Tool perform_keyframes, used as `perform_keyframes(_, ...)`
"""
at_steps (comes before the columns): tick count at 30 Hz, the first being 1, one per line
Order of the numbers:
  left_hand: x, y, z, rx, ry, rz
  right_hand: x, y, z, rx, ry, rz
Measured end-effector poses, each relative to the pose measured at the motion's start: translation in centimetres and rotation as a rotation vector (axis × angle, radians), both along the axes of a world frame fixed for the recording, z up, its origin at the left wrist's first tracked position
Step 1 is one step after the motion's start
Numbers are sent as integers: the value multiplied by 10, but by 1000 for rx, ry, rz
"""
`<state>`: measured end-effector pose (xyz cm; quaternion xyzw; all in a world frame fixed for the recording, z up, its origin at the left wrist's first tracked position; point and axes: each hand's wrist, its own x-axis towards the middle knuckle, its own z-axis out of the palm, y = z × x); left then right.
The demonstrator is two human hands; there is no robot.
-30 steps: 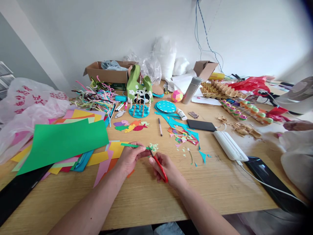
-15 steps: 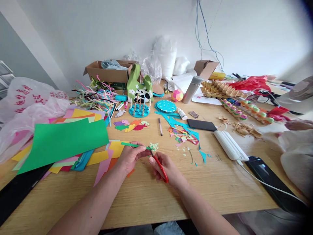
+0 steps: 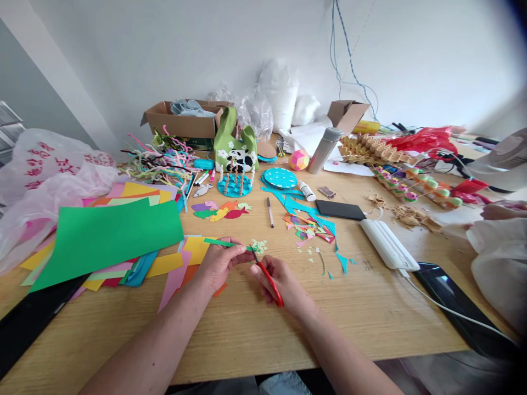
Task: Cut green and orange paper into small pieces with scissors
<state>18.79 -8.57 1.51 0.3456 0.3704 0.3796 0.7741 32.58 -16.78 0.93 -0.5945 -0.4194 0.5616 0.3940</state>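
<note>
My left hand pinches a narrow green paper strip, whose right end reaches past my fingertips. My right hand grips red-handled scissors, their blades at the end of the strip. Just beyond the blades lies a small heap of pale green and green paper snippets. Farther back, several coloured paper fish are spread on the wooden table. Left of my left hand, large green paper sheets cover a pile of coloured paper.
A pen and colourful paper scraps lie right of the fish. A white power bank and dark phone are at the right. Behind stand a green panda bag, blue discs and a grey bottle. Another person's hand shows far right.
The scissor blades have closed slightly at the strip's end. Both hands stay in nearly the same place.
</note>
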Motion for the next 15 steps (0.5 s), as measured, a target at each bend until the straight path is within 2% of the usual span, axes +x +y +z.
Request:
perform_keyframes(11, -3, 4, 0, -18, 30, 23, 1, 0, 2, 5, -35, -31)
perform_keyframes(15, -5, 5, -2, 10, 62, -11, 2, 1, 0, -14, -38, -43)
